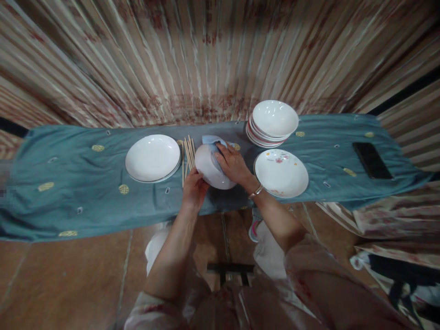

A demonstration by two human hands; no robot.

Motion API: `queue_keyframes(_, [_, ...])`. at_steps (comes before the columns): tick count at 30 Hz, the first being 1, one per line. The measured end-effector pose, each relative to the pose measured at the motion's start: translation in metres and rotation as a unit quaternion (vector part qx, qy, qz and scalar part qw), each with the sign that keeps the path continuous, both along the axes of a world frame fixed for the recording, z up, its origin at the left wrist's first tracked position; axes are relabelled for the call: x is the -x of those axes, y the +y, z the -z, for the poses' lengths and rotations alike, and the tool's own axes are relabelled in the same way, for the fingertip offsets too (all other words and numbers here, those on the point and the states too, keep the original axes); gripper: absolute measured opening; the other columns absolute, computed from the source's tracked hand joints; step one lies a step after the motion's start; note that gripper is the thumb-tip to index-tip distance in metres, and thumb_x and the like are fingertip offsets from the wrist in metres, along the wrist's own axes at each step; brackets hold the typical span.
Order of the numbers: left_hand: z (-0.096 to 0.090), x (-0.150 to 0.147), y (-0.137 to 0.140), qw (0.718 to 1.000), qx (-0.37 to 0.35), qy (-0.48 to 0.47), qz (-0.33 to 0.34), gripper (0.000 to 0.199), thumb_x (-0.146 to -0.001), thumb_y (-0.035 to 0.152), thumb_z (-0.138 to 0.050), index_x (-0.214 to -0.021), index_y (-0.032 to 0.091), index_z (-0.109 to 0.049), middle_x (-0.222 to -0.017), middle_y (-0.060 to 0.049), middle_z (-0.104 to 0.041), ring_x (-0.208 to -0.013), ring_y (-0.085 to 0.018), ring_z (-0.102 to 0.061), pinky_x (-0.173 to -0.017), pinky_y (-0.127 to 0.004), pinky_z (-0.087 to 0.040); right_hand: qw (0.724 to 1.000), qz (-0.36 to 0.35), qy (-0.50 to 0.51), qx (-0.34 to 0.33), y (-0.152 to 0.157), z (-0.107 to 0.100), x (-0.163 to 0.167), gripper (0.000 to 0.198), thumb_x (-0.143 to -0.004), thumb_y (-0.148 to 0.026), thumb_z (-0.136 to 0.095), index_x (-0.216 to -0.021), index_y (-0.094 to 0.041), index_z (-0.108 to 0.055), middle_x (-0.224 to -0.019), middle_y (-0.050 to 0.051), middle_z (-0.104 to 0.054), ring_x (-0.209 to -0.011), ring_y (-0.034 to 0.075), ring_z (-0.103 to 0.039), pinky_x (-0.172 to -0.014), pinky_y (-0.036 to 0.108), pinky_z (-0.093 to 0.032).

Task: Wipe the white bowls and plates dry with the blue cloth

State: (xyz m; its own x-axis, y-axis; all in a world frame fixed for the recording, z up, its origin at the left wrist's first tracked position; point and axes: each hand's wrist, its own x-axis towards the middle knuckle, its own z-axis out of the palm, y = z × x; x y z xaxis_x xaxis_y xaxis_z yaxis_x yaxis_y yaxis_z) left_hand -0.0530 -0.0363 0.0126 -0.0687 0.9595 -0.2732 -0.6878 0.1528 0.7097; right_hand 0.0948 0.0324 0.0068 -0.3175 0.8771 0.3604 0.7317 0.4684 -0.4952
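A white bowl (205,166) is held tilted over the middle of the cloth-covered table, its outer side apparently towards me. My left hand (195,185) grips its lower left edge between thumb and fingers. On the bowl's right side lies my right hand (233,162), pressing a light blue cloth (212,139) against it; part of the cloth sticks out above the bowl, the rest is under the fingers. Just left of the bowl are several wooden chopsticks (189,153). A stack of flower-patterned plates (282,176) sits right of my right hand.
White plates (153,158) are stacked at the left. Several bowls (275,119) stand piled at the back right. A black phone (371,160) lies near the right end of the green tablecloth (85,174). Pleated curtains (192,59) hang behind the table.
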Motion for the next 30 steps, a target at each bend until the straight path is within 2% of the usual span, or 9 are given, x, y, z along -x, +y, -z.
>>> queue_keyframes(6, [0.003,0.001,0.001,1.0,0.001,0.005,-0.005,0.029,-0.065,0.012,-0.069,-0.093,0.018,-0.07,-0.085,-0.001,-0.073,-0.072,-0.013,-0.065,-0.066,-0.023,-0.053,0.998,0.017,0.051,0.021,-0.001,0.014,-0.013,0.048,-0.105,-0.036,-0.036,-0.142,-0.011,-0.054,-0.146,0.021,-0.057,-0.138,0.032,-0.053,-0.116,0.057,-0.042])
queue_keyframes(12, [0.006,0.002,0.003,1.0,0.0,0.003,-0.011,0.023,-0.064,0.01,-0.066,-0.087,0.017,-0.068,-0.081,0.0,-0.072,-0.07,-0.012,-0.065,-0.067,-0.021,-0.054,0.997,0.051,0.064,0.015,-0.02,0.028,-0.014,0.056,-0.105,-0.04,-0.033,-0.145,-0.004,-0.048,-0.153,0.028,-0.047,-0.148,0.036,-0.041,-0.118,0.061,-0.037])
queue_keyframes(17, [0.009,0.005,0.004,1.0,-0.006,0.009,-0.004,0.018,-0.066,0.012,-0.066,-0.083,0.016,-0.066,-0.079,0.0,-0.072,-0.068,-0.012,-0.065,-0.065,-0.022,-0.054,0.996,0.058,0.065,-0.004,-0.041,0.035,-0.011,0.055,-0.105,-0.039,-0.032,-0.149,-0.008,-0.042,-0.159,0.026,-0.039,-0.152,0.035,-0.033,-0.118,0.064,-0.035])
queue_keyframes(24, [0.006,0.007,0.005,0.999,-0.027,0.023,0.008,0.016,-0.064,0.012,-0.066,-0.079,0.016,-0.065,-0.076,0.0,-0.072,-0.063,-0.011,-0.063,-0.061,-0.021,-0.053,1.0,0.017,0.011,-0.011,-0.069,0.031,-0.007,0.053,-0.106,-0.036,-0.033,-0.149,-0.007,-0.041,-0.164,0.024,-0.031,-0.156,0.033,-0.023,-0.121,0.063,-0.029])
queue_keyframes(27, [0.004,0.007,0.005,0.998,-0.043,0.041,0.012,0.018,-0.064,0.014,-0.066,-0.082,0.017,-0.065,-0.077,-0.001,-0.073,-0.065,-0.013,-0.065,-0.064,-0.023,-0.055,1.0,-0.012,-0.022,-0.01,-0.075,0.027,-0.004,0.05,-0.106,-0.035,-0.035,-0.146,-0.008,-0.045,-0.166,0.023,-0.028,-0.156,0.032,-0.025,-0.123,0.061,-0.026])
queue_keyframes(30, [0.002,0.007,0.005,0.997,-0.056,0.055,0.016,0.019,-0.064,0.016,-0.066,-0.083,0.017,-0.064,-0.077,-0.004,-0.074,-0.077,-0.02,-0.071,-0.073,-0.029,-0.059,0.998,-0.039,-0.045,-0.021,-0.076,0.022,0.0,0.047,-0.106,-0.035,-0.035,-0.141,-0.007,-0.051,-0.166,0.024,-0.029,-0.154,0.032,-0.029,-0.124,0.059,-0.026])
